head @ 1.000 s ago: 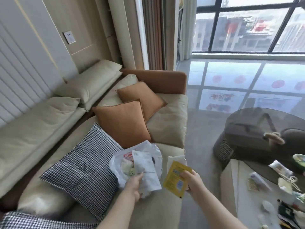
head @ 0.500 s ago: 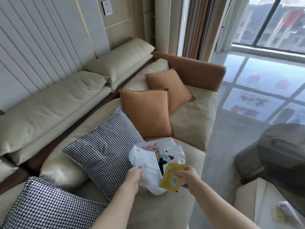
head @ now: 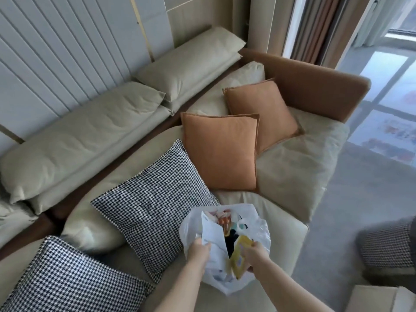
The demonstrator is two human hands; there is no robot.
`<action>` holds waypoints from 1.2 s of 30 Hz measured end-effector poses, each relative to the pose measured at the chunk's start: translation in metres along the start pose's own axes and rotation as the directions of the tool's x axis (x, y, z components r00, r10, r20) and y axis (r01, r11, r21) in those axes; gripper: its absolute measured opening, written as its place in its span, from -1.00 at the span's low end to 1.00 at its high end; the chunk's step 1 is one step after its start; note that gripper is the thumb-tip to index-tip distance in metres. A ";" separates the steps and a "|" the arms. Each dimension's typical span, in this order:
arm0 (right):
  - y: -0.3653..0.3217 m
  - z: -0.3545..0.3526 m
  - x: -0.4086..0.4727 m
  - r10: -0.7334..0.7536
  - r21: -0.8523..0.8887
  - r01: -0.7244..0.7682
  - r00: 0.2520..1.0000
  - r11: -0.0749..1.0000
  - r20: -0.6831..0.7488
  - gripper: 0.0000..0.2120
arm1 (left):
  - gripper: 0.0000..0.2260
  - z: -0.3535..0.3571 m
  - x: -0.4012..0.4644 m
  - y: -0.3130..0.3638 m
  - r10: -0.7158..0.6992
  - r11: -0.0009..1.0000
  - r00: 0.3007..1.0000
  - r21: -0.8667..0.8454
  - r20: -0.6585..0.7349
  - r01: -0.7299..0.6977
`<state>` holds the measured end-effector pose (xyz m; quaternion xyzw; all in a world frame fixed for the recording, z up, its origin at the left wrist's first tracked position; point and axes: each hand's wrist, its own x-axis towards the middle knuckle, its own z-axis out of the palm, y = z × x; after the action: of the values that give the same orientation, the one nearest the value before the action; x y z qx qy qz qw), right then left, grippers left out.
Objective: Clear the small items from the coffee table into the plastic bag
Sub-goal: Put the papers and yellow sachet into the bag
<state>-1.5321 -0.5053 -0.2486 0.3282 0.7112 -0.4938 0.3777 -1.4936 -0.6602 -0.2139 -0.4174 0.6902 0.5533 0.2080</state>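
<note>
A white plastic bag (head: 227,242) sits on the front edge of a beige sofa (head: 299,167), its mouth held open toward the camera. The left hand (head: 199,249) pinches the near-left rim of the bag, fingers curled round the thin plastic. The right hand (head: 255,255) grips a yellow packet (head: 239,257) by its right side, holding it upright at the bag's mouth with its lower part just inside the opening. The packet carries a pale blue patch and some print, but the lettering is too blurred to read. Inside the bag lie mixed small items: something orange, something pale teal, and a dark piece; none shows a readable label. The bag's white front has faint printed marks that also cannot be made out.

Just left of the bag leans a black-and-white houndstooth cushion (head: 153,206), and a second houndstooth cushion (head: 67,282) lies nearer the lower left corner. Behind the bag stand two orange cushions (head: 220,154), one overlapping the other. A pale corner of a worktop (head: 380,299) shows at the lower right edge.
</note>
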 end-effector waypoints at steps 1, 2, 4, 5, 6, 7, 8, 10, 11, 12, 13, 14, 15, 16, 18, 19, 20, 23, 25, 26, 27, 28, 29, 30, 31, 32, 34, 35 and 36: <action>-0.002 0.000 0.006 -0.020 -0.002 0.020 1.000 1.000 0.008 -0.82 | -0.72 0.004 0.006 0.001 -0.004 1.000 1.000 -0.014 -0.011 0.004; -0.006 0.000 0.008 -0.038 -0.007 0.038 0.999 0.999 0.014 -0.76 | -0.70 0.006 0.010 0.002 -0.012 0.999 1.000 -0.038 -0.018 0.011; -0.012 -0.002 0.012 -0.059 -0.031 0.060 0.998 0.998 0.026 -0.67 | -0.75 0.008 0.017 0.004 -0.039 0.995 0.999 -0.089 -0.029 0.036; -0.013 -0.004 0.012 -0.051 -0.045 0.052 0.998 0.998 0.030 -0.65 | -0.80 0.007 0.017 0.006 -0.063 0.991 0.997 -0.119 -0.039 0.058; -0.015 -0.006 0.011 -0.050 -0.068 0.052 0.998 0.996 0.031 -0.63 | -0.80 0.007 0.018 0.004 -0.090 0.988 0.995 -0.132 -0.047 0.083; -0.013 -0.007 0.012 -0.043 -0.077 0.046 0.998 0.996 0.037 -0.61 | -0.75 0.006 0.019 0.003 -0.105 0.987 0.993 -0.128 -0.057 0.097; -0.012 -0.008 0.013 -0.049 -0.082 0.052 0.998 0.995 0.037 -0.57 | -0.67 0.005 0.020 0.000 -0.108 0.990 0.992 -0.101 -0.068 0.101; -0.011 -0.011 0.011 -0.050 -0.085 0.053 0.998 0.995 0.045 -0.53 | -0.59 0.003 0.020 -0.002 -0.098 0.992 0.991 -0.083 -0.088 0.090; -0.010 -0.012 0.010 -0.039 -0.086 0.044 0.998 0.995 0.051 -0.60 | -0.58 0.001 0.018 -0.002 -0.093 0.993 0.991 -0.077 -0.092 0.086; -0.010 -0.013 0.006 -0.031 -0.107 0.036 0.998 0.994 0.050 -0.74 | -0.58 0.000 0.014 0.000 -0.082 0.995 0.993 -0.065 -0.089 0.076; -0.010 -0.015 0.002 -0.033 -0.108 0.038 0.998 0.993 0.049 -0.77 | -0.58 -0.002 0.010 0.001 -0.072 0.997 0.994 -0.046 -0.083 0.068; -0.010 -0.016 -0.001 -0.044 -0.108 0.049 0.998 0.993 0.047 -0.67 | -0.58 -0.003 0.005 0.002 -0.061 0.998 0.996 -0.022 -0.065 0.060; -0.010 -0.018 -0.006 -0.061 -0.111 0.067 0.997 0.992 0.053 -0.60 | -0.57 -0.003 0.001 0.002 -0.044 0.999 0.998 0.011 -0.047 0.044; -0.008 -0.021 -0.013 -0.084 -0.133 0.092 0.995 0.987 0.061 -0.59 | -0.56 -0.004 -0.005 0.002 -0.022 0.998 1.000 0.051 -0.021 0.023; -0.002 -0.026 -0.027 -0.124 -0.174 0.131 0.991 0.976 0.054 -0.60 | -0.57 -0.003 -0.017 0.001 0.022 0.989 0.999 0.148 0.048 -0.029; 0.003 -0.029 -0.035 -0.135 -0.187 0.141 0.990 0.972 0.042 -0.61 | -0.60 -0.002 -0.025 0.002 0.045 0.979 0.995 0.193 0.085 -0.061; 0.009 -0.033 -0.043 -0.157 -0.217 0.158 0.987 0.963 0.023 -0.65 | -0.62 0.000 -0.032 0.002 0.066 0.967 0.990 0.236 0.122 -0.094; 0.030 -0.041 -0.067 -0.235 -0.279 0.214 0.971 0.936 -0.044 -0.90 | -0.64 0.007 -0.052 -0.005 0.133 0.904 0.966 0.373 0.223 -0.210; 0.046 -0.046 -0.084 -0.263 -0.340 0.222 0.961 0.914 -0.080 -0.75 | -0.66 0.014 -0.064 -0.012 0.160 0.850 0.944 0.446 0.288 -0.280; 0.054 -0.049 -0.093 -0.273 -0.375 0.214 0.955 0.902 -0.111 -0.70 | -0.67 0.018 -0.069 -0.018 0.165 0.828 0.932 0.467 0.324 -0.309; 0.064 -0.052 -0.103 -0.277 -0.393 0.200 0.949 0.897 -0.149 -0.68 | -0.68 0.023 -0.074 -0.024 0.169 0.805 0.918 0.487 0.358 -0.338; 0.074 -0.055 -0.110 -0.277 -0.401 0.188 0.944 0.896 -0.177 -0.67 | -0.68 0.029 -0.078 -0.029 0.174 0.779 0.903 0.506 0.392 -0.370; 0.087 -0.059 -0.115 -0.276 -0.398 0.180 0.940 0.900 -0.198 -0.67 | -0.67 0.034 -0.084 -0.033 0.181 0.748 0.885 0.524 0.429 -0.407; 0.101 -0.062 -0.120 -0.273 -0.397 0.171 0.937 0.902 -0.217 -0.67 | -0.67 0.040 -0.090 -0.037 0.186 0.707 0.866 0.548 0.464 -0.446; 0.116 -0.066 -0.124 -0.268 -0.400 0.159 0.935 0.903 -0.234 -0.68 | -0.67 0.047 -0.096 -0.041 0.189 0.663 0.848 0.573 0.494 -0.482; 0.131 -0.071 -0.130 -0.262 -0.401 0.145 0.931 0.904 -0.252 -0.69 | -0.66 0.056 -0.102 -0.045 0.190 0.624 0.832 0.591 0.521 -0.512; 0.164 -0.083 -0.142 -0.238 -0.386 0.112 0.925 0.916 -0.297 -0.68 | -0.68 0.076 -0.115 -0.055 0.154 0.576 0.805 0.610 0.572 -0.544; 0.179 -0.089 -0.148 -0.223 -0.374 0.095 0.921 0.923 -0.318 -0.67 | -0.69 0.086 -0.122 -0.061 0.135 0.549 0.792 0.620 0.596 -0.560; 0.196 -0.097 -0.154 -0.211 -0.363 0.079 0.917 0.929 -0.340 -0.66 | -0.70 0.098 -0.130 -0.067 0.126 0.516 0.775 0.626 0.619 -0.584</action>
<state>-1.3114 -0.3699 -0.1830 0.2910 0.8672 -0.3185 0.2488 -1.3835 -0.5265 -0.1855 0.0357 0.8543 0.3068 0.4181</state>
